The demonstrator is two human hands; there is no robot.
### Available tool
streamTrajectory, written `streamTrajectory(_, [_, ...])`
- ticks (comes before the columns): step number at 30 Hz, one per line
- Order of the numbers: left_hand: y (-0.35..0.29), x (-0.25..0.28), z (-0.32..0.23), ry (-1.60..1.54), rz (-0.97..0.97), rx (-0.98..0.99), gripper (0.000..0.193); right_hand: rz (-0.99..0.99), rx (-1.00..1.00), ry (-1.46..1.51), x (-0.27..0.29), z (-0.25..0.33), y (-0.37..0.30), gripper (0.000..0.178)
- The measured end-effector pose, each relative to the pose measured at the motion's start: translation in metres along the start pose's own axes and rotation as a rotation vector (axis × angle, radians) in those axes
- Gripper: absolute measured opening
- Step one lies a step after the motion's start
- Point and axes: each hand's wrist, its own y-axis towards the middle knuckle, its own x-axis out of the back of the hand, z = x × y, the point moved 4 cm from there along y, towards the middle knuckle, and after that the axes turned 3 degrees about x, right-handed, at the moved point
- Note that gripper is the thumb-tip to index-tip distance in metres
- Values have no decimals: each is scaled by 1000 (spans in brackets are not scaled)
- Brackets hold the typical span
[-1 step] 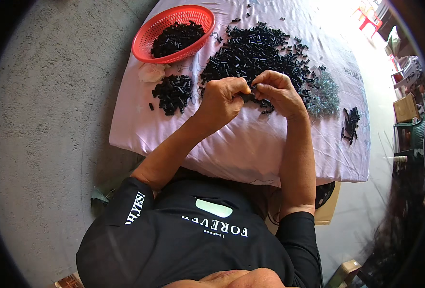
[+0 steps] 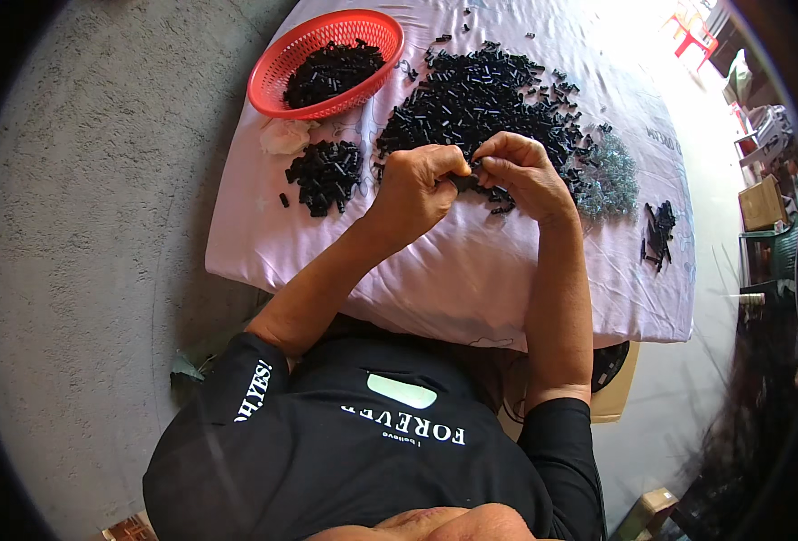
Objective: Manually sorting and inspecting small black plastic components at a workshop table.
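Observation:
Over the near edge of a big heap of small black plastic pieces [image 2: 471, 104], my two hands meet nearly fingertip to fingertip. My left hand [image 2: 417, 194] is closed, its thumb and bent forefinger pressed on a small black plastic piece [image 2: 461, 183] that shows partly below the fingertips. My right hand [image 2: 527, 178] is closed in a pinch beside it; whatever lies between its fingertips is too small to make out. Right of the heap lies a pile of small shiny, silvery-clear parts [image 2: 611, 180]. A smaller pile of black pieces [image 2: 327, 176] lies left of my left hand.
A red plastic basket [image 2: 268, 88] holding more black pieces stands at the far left of the pink cloth-covered table [image 2: 399, 288]. Some longer black pieces [image 2: 659, 234] lie near the right edge. A pale crumpled thing [image 2: 285, 137] sits below the basket. Red chairs [image 2: 694, 38] stand far right.

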Motion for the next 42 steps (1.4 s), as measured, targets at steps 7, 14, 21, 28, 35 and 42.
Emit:
streamTrajectory(7, [1, 5, -1, 55, -17, -93, 23, -17, 8, -65, -7, 2, 1, 9])
streamTrajectory(14, [1, 8, -4, 96, -11, -130, 23, -25, 62, -138, -11, 6, 1, 7])
streamTrajectory(21, [1, 10, -11, 78, -22, -164, 23, -32, 99, -206, -13, 9, 0, 10])
streamTrajectory(28, [3, 9, -10, 55, -35, -174, 22, -34, 140, -179, -14, 4, 2, 9])
streamTrajectory(35, [4, 5, 1, -91, 2, 54, 20, 7, 90, 35, -16, 2, 3, 14])
streamTrajectory(42, [10, 6, -6, -55, 106, 71, 26, 22, 72, 92, -18, 3, 5, 22])
